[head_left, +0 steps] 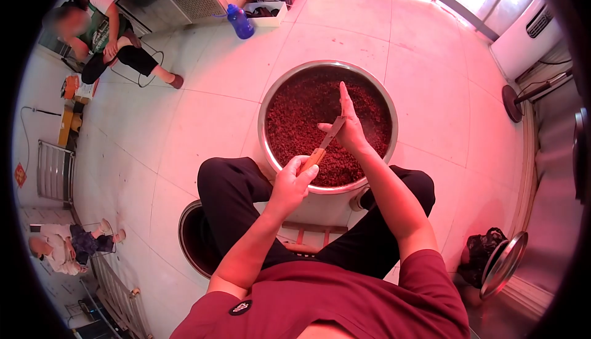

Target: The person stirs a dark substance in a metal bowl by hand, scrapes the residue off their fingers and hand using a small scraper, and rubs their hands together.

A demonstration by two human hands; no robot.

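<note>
My left hand (292, 182) is wrapped round the wooden handle of a knife (333, 131), whose blade points up and to the right. The blade's tip end meets the palm side of my right hand (351, 131), which is open with its fingers stretched out and thumb apart. Below both hands stands a wide round metal basin (263, 131), filled with dark red, crumbly small pieces (295, 114). What the pieces are I cannot make out. My right hand hangs over the basin's right half, and my left is above its near rim.
Left of my knee stands a dark round pot (188, 240). A blue jug (239, 22) and a white box (271, 16) are on the floor ahead. One person (101, 37) sits far left, another (61, 246) lower left. A stand base (511, 103) is right, above a black bag (483, 253).
</note>
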